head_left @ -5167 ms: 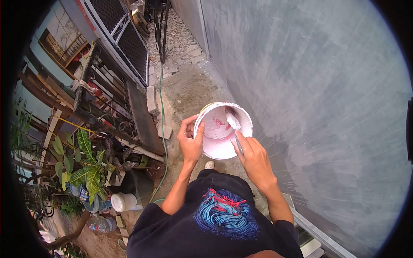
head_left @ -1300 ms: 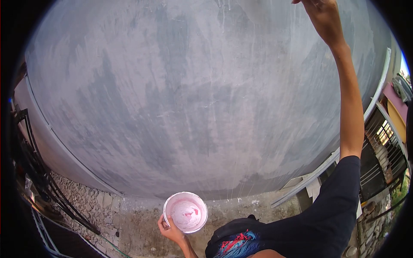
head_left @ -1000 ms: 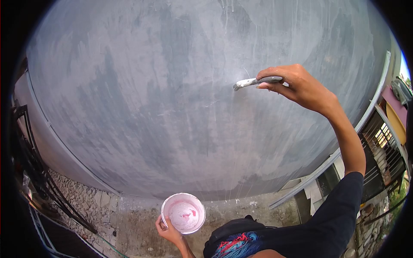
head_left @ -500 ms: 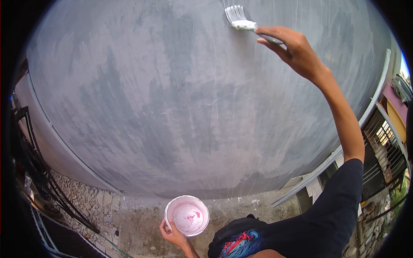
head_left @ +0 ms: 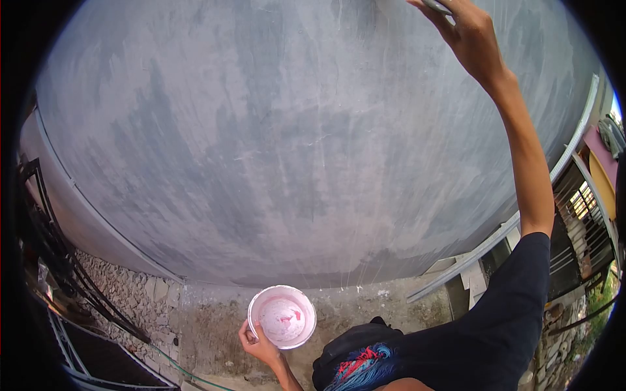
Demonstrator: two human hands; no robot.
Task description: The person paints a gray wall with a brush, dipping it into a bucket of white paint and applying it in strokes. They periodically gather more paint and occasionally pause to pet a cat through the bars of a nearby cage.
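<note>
My right hand (head_left: 475, 36) is raised at the top edge of the view, closed around the grey handle of a paintbrush (head_left: 437, 6). The bristle end lies outside the frame. Below, my left hand (head_left: 259, 344) grips the rim of a small white bucket (head_left: 253, 311), thumb over the side. Pale, whitish-pink paint coats the bucket's inside, with some brighter pink patches at the bottom. In front of me stands a grey wall (head_left: 261, 150) with streaky, uneven lighter and darker patches.
A concrete strip (head_left: 215, 332) runs along the wall's foot. Rubble (head_left: 134, 287) and dark metal bars (head_left: 65, 254) lie at the left, with a green hose (head_left: 189, 373) nearby. A pale metal edge (head_left: 469, 260) and a barred structure (head_left: 583, 241) stand on the right.
My right hand has moved up with the paintbrush, whose bristles have left the view. My left hand and the bucket appear slightly higher in the frame.
</note>
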